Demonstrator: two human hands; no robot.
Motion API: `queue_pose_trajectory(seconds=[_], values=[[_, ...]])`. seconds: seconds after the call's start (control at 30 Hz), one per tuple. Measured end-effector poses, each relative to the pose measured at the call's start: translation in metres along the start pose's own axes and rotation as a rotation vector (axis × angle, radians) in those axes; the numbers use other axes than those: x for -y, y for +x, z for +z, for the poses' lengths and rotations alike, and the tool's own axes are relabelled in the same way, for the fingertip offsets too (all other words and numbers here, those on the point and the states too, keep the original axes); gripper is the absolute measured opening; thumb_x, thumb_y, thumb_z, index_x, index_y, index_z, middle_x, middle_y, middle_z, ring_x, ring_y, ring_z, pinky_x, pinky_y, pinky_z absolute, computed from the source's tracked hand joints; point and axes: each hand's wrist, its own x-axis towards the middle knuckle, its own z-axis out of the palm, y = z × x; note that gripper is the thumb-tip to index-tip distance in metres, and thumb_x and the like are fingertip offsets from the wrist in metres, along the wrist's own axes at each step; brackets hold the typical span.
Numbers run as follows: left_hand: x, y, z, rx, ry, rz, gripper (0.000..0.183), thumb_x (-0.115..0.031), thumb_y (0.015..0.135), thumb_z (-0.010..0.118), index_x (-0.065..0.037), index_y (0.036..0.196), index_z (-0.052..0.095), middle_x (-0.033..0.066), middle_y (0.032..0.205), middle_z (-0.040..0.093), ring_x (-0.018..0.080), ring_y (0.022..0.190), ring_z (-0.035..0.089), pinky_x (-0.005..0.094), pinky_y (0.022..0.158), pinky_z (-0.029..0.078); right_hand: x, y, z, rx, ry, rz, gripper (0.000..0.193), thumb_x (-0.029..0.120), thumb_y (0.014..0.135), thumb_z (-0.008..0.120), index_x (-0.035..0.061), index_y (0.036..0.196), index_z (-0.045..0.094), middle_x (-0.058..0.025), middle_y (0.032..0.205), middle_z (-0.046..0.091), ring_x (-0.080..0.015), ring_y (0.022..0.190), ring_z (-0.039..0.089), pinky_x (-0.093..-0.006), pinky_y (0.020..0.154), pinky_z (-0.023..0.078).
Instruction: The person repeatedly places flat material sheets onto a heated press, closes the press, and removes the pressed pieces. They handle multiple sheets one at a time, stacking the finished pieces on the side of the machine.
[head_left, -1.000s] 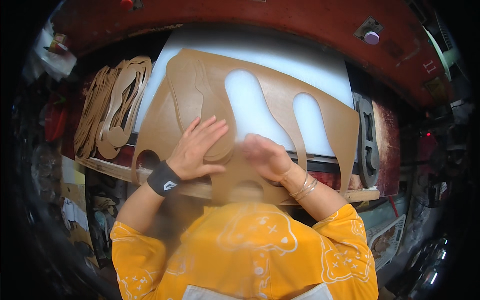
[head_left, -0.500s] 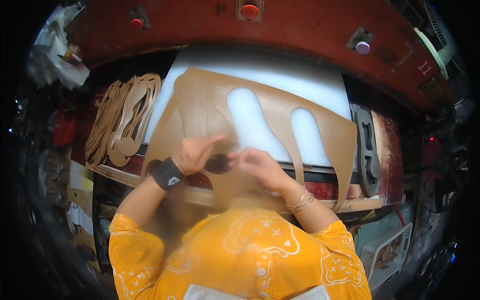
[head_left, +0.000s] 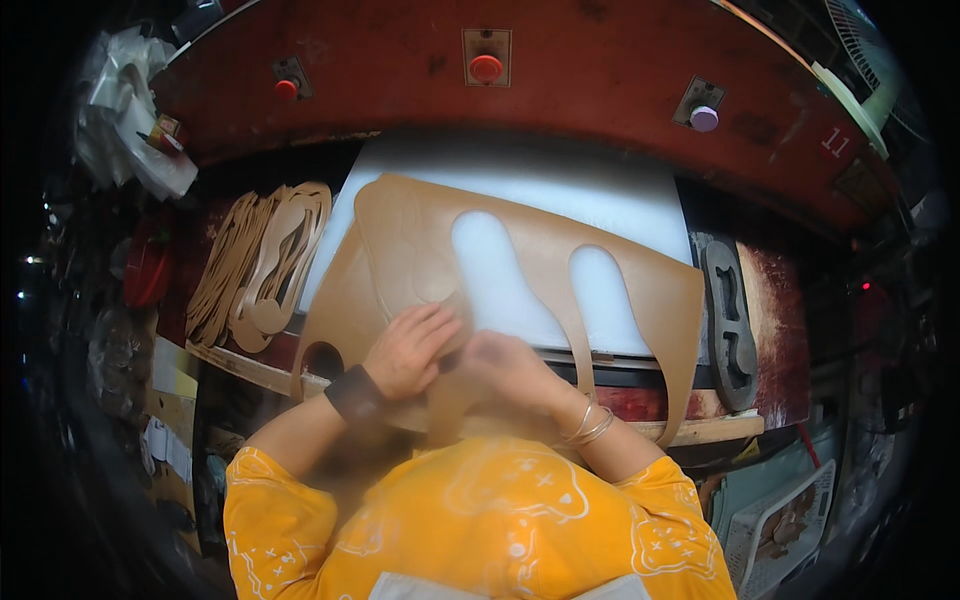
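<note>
A tan sheet with long sole-shaped holes lies slanted over a white cutting board and hangs over the near edge. My left hand, with a black wristband, has its fingers pressed together on the tan material at the sheet's near middle. Close beside it, my right hand is smeared by motion, so its fingers cannot be read. Faint curved outlines of sole-shaped pieces show on the sheet's left part. Whatever lies between the hands is partly hidden and blurred.
Stacked tan sole-shaped cut pieces lie on the left. A grey sole-shaped cutting die stands at the right. Behind, a red machine beam carries push buttons. A white basket with scraps is at the lower right.
My left hand has turned and flattened over the tan material, moving slightly right. My right hand has moved down a little and blurred. The whole view has shifted slightly.
</note>
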Motion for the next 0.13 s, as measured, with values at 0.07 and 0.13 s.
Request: queue_pose_trajectory(seconds=[0.07,0.13], values=[[0.005,0.002,-0.007,0.024,-0.179,-0.151,0.052,-0.002,0.076,0.060,-0.005,0.127,0.052,0.0200,0.135,0.047,0.0345,0.123,0.048,0.0455,0.103,0.038,-0.006,0.001,0.003,-0.052,-0.151,-0.082,0.025,0.021,0.088,0.062,0.0036,0.105,0.058,-0.0059,0.075,0.057,-0.0143,0.068,0.051,-0.0270,0.065,0.044],[0.025,0.009,-0.026,0.055,-0.618,-0.473,0.050,-0.005,0.082,0.057,-0.009,0.132,0.050,0.0199,0.141,0.043,0.0297,0.128,0.045,0.0433,0.104,0.037,-0.013,0.002,0.004,-0.083,-0.339,-0.215,0.031,0.022,0.087,0.063,0.0036,0.112,0.059,-0.0151,0.099,0.068,-0.0263,0.091,0.064,-0.0365,0.080,0.049]])
